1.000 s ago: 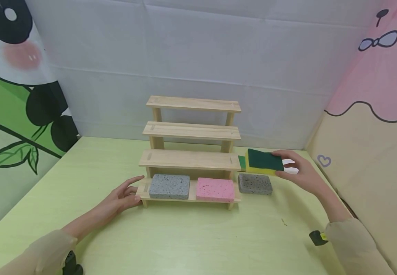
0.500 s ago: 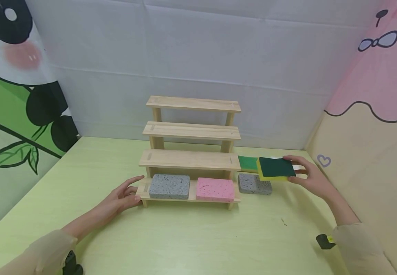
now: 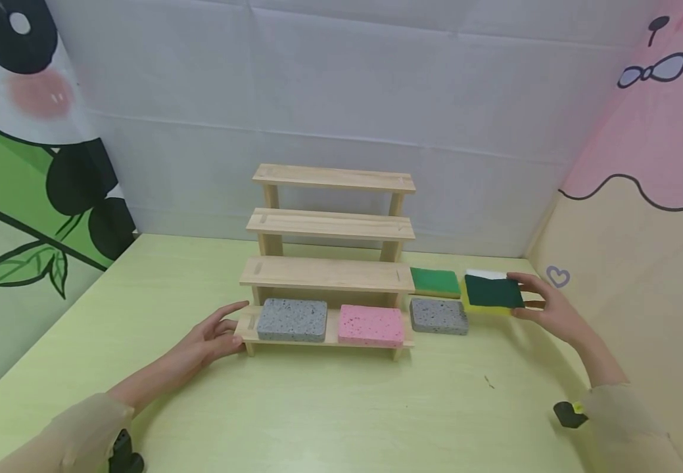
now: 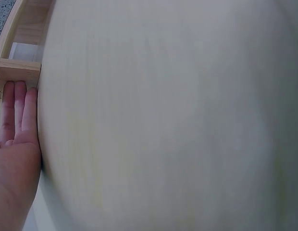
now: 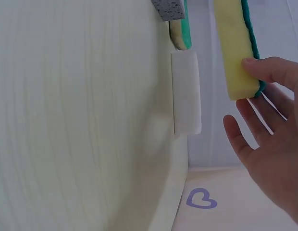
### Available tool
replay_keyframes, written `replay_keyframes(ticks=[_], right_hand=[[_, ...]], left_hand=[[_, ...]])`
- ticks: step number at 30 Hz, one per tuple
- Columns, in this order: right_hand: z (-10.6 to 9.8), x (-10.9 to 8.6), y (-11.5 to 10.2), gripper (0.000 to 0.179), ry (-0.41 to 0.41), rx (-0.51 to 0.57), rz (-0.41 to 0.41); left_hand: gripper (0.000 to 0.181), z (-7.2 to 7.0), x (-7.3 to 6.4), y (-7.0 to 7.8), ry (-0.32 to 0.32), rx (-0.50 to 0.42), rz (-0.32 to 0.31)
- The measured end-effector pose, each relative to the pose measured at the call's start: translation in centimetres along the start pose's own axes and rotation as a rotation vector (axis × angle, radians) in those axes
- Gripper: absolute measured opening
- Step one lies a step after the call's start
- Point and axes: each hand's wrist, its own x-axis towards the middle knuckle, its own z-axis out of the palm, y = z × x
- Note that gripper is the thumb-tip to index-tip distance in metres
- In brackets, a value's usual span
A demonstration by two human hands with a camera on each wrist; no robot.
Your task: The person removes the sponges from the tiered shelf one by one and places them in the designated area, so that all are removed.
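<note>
My right hand (image 3: 557, 312) pinches a yellow sponge (image 3: 493, 292) with a dark green scouring face up, held by its right end. In the right wrist view the sponge (image 5: 237, 45) is above the table, thumb on its yellow side. My left hand (image 3: 208, 339) touches the left end of a four-tier wooden shelf (image 3: 326, 274); in the left wrist view straight fingers (image 4: 29, 113) reach the leg under its lowest tier. A speckled grey sponge (image 3: 291, 320) and a pink sponge (image 3: 371, 326) lie on that lowest tier.
Right of the shelf lie a darker grey sponge (image 3: 438, 316), a green-topped sponge (image 3: 434, 282) and a white block (image 3: 486, 274), partly hidden by the held sponge. A white cloth wall (image 3: 341, 98) stands behind the table (image 3: 317, 407), a patterned wall (image 3: 660, 282) on the right.
My right hand has carried the yellow and dark green sponge rightward, away from the shelf, uncovering the green-topped sponge and the darker grey one. My left hand stays at the shelf's left end.
</note>
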Motion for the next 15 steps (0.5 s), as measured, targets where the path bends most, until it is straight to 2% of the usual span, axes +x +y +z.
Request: replay_keyframes(ticks=[7,15], right_hand=[[-0.6,-0.8,1.0,0.062,-0.025,-0.013,0.041],[-1.2,-1.4,1.7,0.065,-0.109,-0.085,0.150]], left_hand=[[0.066,0.0,0.0,0.0,0.005,0.017,-0.011],[0.066,0.0,0.0,0.0,0.011,0.024,-0.019]])
